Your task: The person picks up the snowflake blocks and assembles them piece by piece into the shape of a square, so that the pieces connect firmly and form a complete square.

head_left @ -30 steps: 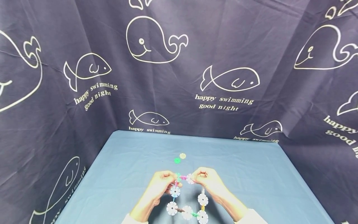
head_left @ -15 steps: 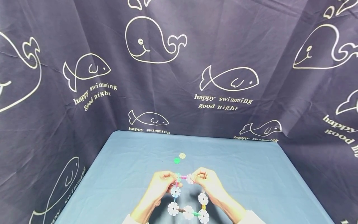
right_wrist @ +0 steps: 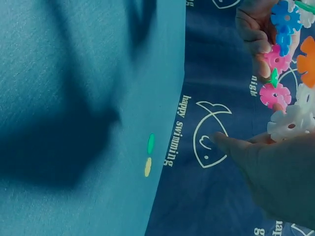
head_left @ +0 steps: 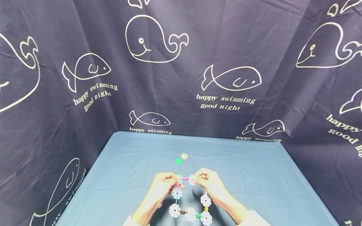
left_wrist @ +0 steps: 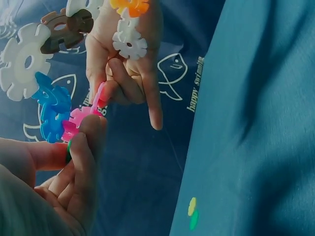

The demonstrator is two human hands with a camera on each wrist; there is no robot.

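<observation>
Snowflake building discs joined edge to edge form a roughly square chain, with a white disc (head_left: 175,210) at its lower left corner. My left hand (head_left: 161,185) pinches the green disc (left_wrist: 68,151) at the upper left corner between thumb and fingers. On the other side of a pink disc (head_left: 185,179), my right hand (head_left: 212,185) pinches a white disc (right_wrist: 290,124) at the upper right. Blue, brown, orange and more white discs make up the rest. The right hand covers part of the upper right corner, so the join there is hidden in the head view.
Beyond the hands, a loose green disc (head_left: 178,161) and a pale yellow disc (head_left: 184,156) lie side by side on the blue table cloth (head_left: 135,157). Dark fabric (head_left: 181,81) with white fish and whale drawings encloses the table at the back and sides.
Both hands keep their grip in nearly the same place. The lower part of the chain has swung very slightly to the right.
</observation>
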